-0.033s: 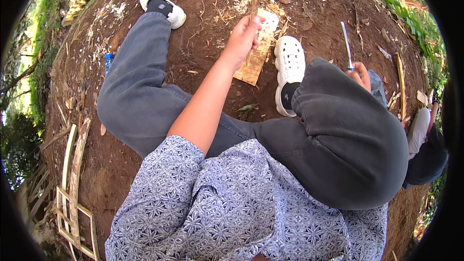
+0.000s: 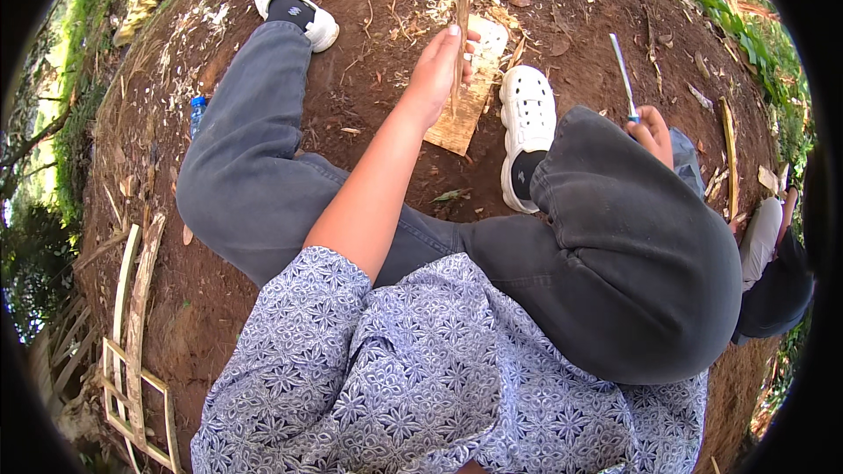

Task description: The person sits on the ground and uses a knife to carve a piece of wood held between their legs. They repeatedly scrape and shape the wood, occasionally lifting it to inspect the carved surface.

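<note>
Holding a brown wooden stick (image 2: pixel 460 61) in the left hand (image 2: pixel 430 81), gripped between thumb and fingers, over a pale wooden board (image 2: pixel 455 133) on the soil (image 2: pixel 369 79). Gripping a thin-bladed tool (image 2: pixel 623 75), likely a knife, in the right hand (image 2: pixel 652 134), well apart from the stick. Probably partly shaved, judging by nearby pale chips (image 2: pixel 439 10); cannot tell the amount left. Pointing forward lengthwise, leaning slightly right at the far end.
</note>
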Motion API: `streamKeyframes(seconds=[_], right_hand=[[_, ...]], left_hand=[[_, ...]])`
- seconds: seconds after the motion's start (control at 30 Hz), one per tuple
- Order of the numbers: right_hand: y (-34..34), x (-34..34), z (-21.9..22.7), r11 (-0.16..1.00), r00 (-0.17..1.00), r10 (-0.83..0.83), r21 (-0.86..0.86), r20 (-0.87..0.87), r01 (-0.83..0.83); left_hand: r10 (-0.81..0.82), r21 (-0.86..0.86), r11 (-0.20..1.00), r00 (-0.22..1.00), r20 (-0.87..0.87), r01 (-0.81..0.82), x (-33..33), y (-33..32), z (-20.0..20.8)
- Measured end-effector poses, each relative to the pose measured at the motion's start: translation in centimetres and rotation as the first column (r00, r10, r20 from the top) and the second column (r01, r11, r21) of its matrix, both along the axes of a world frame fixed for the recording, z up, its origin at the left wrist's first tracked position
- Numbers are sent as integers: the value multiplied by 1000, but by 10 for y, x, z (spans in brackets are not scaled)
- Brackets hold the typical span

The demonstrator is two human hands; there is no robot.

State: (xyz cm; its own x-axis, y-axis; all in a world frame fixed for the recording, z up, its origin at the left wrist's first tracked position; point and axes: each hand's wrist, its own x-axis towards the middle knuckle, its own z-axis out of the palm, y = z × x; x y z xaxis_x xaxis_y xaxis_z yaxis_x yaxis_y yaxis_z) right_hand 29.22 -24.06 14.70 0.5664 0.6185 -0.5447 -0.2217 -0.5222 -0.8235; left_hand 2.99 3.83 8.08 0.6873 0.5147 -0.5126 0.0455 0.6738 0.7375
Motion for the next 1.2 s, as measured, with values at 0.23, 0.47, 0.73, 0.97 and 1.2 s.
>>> streamKeyframes(seconds=[0.23,0.47,0.73,0.97,1.2], right_hand=[[65,3,-40,956,958,280,-74,-55,-283],[99,-32,-57,944,929,327,14,-171,-330],[104,-42,-69,820,810,553,-47,-195,-570],[104,-53,-62,771,744,626,41,-233,-636],[109,-47,-94,652,654,740,-68,-159,-755]], left_hand=[[198,122,976,971,-137,-182,2,0,-17],[128,195,978,953,-275,-75,-21,-4,-43],[-178,274,890,829,-530,366,-23,-8,-38],[-130,474,675,725,-677,565,-29,-31,-59],[-165,402,728,711,-684,556,-28,-53,-83]])
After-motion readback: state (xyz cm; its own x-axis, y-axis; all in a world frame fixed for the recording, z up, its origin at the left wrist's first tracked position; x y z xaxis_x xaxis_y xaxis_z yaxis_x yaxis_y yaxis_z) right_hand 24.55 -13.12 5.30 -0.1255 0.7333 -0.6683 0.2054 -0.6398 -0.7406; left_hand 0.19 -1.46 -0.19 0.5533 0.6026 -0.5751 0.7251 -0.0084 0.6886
